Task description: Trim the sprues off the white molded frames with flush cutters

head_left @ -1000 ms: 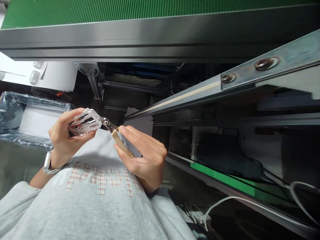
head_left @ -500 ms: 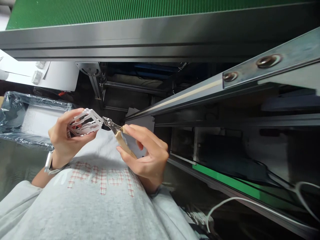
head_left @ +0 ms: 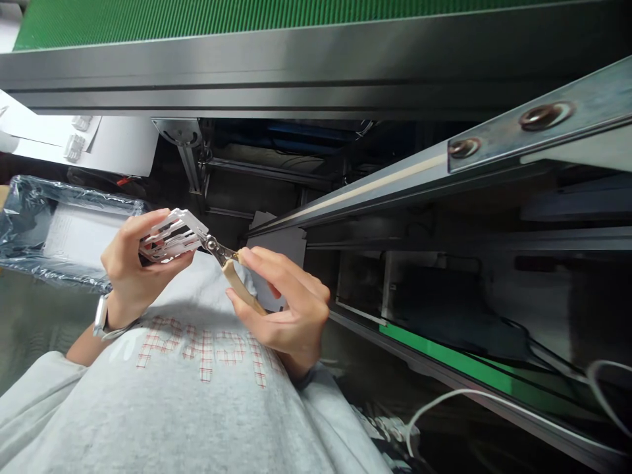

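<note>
A light grey shirt with red-checked lettering is filling the near edge, and a pale watch is circling the left wrist. Just beyond, the right hand is holding pliers, thumb below and fingers above the tan handles; how far the handles are parting I cannot tell. The left hand is pinching a slatted white part between thumb and fingers, keeping it raised in front of the shirt. The metal tip of the pliers is meeting the right end of this part; whether the blades are biting I cannot tell. Past the left hand, a plastic-lined bin is holding a printed sheet. Farther off, two small whitish pieces are resting on a white table. Along the top, a metal beam is bordering a ribbed green belt
</note>
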`<move>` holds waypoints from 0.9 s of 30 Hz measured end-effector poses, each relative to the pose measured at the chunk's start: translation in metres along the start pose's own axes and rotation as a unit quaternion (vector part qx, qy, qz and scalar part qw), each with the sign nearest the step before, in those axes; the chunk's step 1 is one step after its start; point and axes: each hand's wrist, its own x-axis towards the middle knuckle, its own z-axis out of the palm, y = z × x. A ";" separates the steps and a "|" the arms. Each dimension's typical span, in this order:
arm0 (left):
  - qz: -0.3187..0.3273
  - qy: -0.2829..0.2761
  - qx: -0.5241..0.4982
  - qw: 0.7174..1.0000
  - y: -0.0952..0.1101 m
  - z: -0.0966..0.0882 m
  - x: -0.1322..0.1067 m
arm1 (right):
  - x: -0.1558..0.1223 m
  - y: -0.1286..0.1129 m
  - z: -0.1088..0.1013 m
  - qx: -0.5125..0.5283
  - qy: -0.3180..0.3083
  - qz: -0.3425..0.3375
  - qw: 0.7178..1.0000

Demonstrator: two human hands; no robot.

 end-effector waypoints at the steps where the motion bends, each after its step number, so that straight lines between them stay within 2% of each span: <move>1: -0.001 0.001 0.004 1.000 0.000 0.000 0.000 | 0.000 0.000 0.000 0.000 0.000 0.002 1.000; 9: 0.038 0.000 0.021 0.999 0.001 -0.002 0.003 | -0.001 0.000 0.001 -0.002 -0.001 0.001 1.000; 15: 0.109 0.058 0.032 0.992 -0.005 0.006 0.008 | -0.001 0.001 0.002 0.004 0.013 -0.003 1.000; 27: 0.071 0.038 0.009 0.997 -0.005 0.007 0.006 | -0.002 0.005 0.003 0.028 0.015 0.010 0.999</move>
